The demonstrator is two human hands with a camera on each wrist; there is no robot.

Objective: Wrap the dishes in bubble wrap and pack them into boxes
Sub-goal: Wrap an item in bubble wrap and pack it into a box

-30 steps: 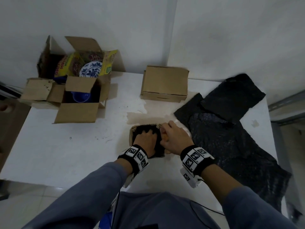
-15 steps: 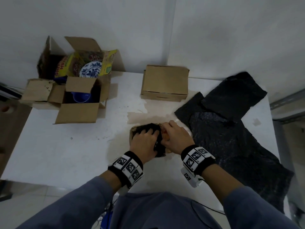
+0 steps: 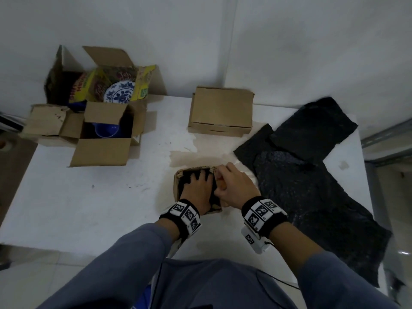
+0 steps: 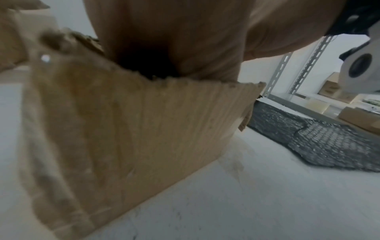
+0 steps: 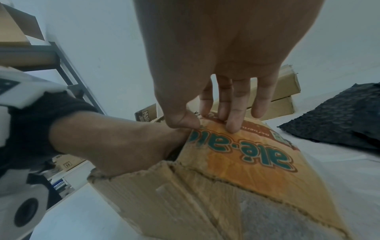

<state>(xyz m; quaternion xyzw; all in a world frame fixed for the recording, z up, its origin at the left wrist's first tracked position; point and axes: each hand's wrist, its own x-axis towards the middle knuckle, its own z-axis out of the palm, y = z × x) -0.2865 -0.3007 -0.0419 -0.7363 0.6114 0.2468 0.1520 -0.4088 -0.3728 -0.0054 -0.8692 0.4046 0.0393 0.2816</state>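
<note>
A small cardboard box [image 3: 176, 188] sits near the table's front edge with a bundle in black bubble wrap [image 3: 189, 175] inside it. My left hand [image 3: 197, 188] reaches into the box and presses down on the bundle with spread fingers. In the left wrist view only the palm and the box wall [image 4: 133, 138] show. My right hand [image 5: 209, 125] pinches the box's orange printed flap [image 5: 246, 154] between thumb and fingers, right beside the left hand [image 5: 123, 138]. The dish inside the wrap is hidden.
Loose black bubble wrap sheets [image 3: 312, 175] cover the table's right side. A closed cardboard box [image 3: 220, 110] stands at the back. At the back left, open boxes hold a blue bowl [image 3: 106, 130] and a blue-and-white plate [image 3: 120, 92]. White table [image 3: 89, 208].
My left hand drew back a little, then pushed forward into the box again onto the bundle. My right hand stayed on the flap.
</note>
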